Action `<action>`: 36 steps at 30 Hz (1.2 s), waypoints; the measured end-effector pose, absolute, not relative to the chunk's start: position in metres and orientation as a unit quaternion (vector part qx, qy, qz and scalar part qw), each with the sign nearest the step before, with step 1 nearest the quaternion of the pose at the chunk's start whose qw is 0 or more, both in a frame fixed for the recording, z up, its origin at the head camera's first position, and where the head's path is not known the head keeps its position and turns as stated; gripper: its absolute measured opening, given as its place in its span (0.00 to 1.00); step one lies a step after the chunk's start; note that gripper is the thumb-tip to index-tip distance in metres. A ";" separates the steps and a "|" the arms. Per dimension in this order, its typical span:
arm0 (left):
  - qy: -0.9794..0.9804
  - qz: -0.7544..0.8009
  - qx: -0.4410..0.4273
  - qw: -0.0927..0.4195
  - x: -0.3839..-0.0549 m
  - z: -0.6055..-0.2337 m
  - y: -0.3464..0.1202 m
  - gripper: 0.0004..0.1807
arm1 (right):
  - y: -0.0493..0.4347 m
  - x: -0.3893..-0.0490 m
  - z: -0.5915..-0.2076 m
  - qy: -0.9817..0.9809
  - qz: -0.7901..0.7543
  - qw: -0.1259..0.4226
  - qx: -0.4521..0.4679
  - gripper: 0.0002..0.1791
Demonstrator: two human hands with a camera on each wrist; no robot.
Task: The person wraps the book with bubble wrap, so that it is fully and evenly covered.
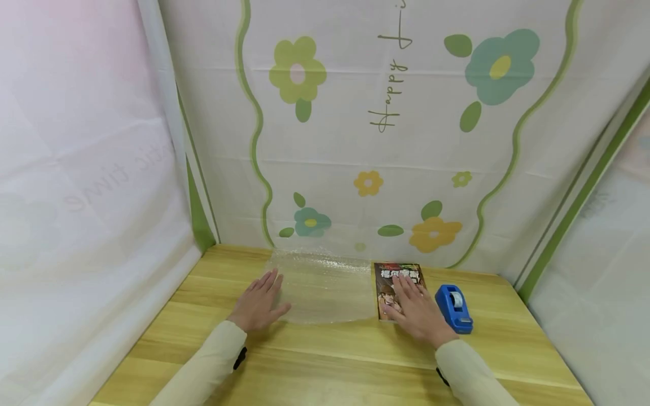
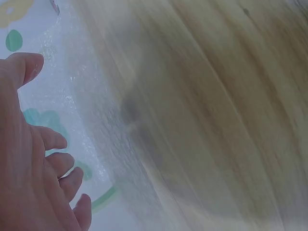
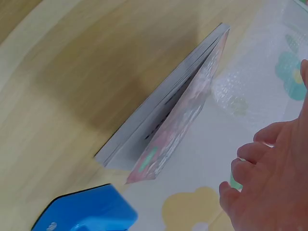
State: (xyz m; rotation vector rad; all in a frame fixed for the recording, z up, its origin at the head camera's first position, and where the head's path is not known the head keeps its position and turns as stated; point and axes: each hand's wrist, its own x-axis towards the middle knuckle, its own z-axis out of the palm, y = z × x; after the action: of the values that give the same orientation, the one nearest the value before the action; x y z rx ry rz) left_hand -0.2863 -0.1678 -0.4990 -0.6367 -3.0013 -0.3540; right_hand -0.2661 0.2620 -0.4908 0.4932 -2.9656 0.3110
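Note:
A sheet of clear bubble wrap point(image 1: 327, 290) lies flat toward the back of the wooden table. My left hand point(image 1: 259, 303), fingers straight and slightly spread, is at its left edge; the left wrist view shows the palm side of this hand point(image 2: 41, 159) with nothing in it. Right of the wrap is a paperback book point(image 1: 384, 290) with a dark illustrated cover. Over the book, my right hand point(image 1: 418, 313) extends its fingers and holds nothing. From the right wrist, the book's cover point(image 3: 180, 125) stands slightly lifted from its pages, with the hand point(image 3: 274, 163) apart from it.
A blue tape dispenser point(image 1: 454, 309) with a roll in it stands on the table point(image 1: 330, 366), right of the book and close to my right wrist. Behind the table hangs a white flowered cloth point(image 1: 335, 141); more cloth closes off both sides.

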 end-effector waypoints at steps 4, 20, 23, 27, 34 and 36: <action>-0.971 -0.109 -0.209 0.019 -0.288 -0.501 -0.170 0.46 | 0.252 -0.268 -0.488 -0.978 0.108 0.042 0.171 0.49; -0.967 -0.122 -0.224 -0.005 -0.289 -0.502 -0.180 0.45 | 0.202 -0.277 -0.491 -0.970 0.106 0.000 0.218 0.50; -0.964 -0.134 -0.229 -0.017 -0.291 -0.504 -0.181 0.44 | 0.191 -0.277 -0.495 -0.969 0.104 -0.010 0.224 0.50; -0.960 -0.144 -0.237 -0.024 -0.292 -0.507 -0.184 0.45 | 0.179 -0.276 -0.501 -0.968 0.102 -0.019 0.228 0.50; -0.958 -0.158 -0.236 -0.040 -0.293 -0.514 -0.187 0.45 | 0.167 -0.271 -0.510 -0.966 0.108 -0.016 0.233 0.49; -0.958 -0.159 -0.232 -0.050 -0.293 -0.515 -0.188 0.45 | 0.166 -0.271 -0.513 -0.967 0.107 -0.021 0.232 0.49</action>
State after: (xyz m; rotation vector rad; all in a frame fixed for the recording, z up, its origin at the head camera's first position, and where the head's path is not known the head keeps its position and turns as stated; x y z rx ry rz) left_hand -0.2933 -0.1878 -0.5150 -0.7523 -3.1109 -0.5162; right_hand -0.2706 0.1655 -0.5126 0.7401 -3.0786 0.3399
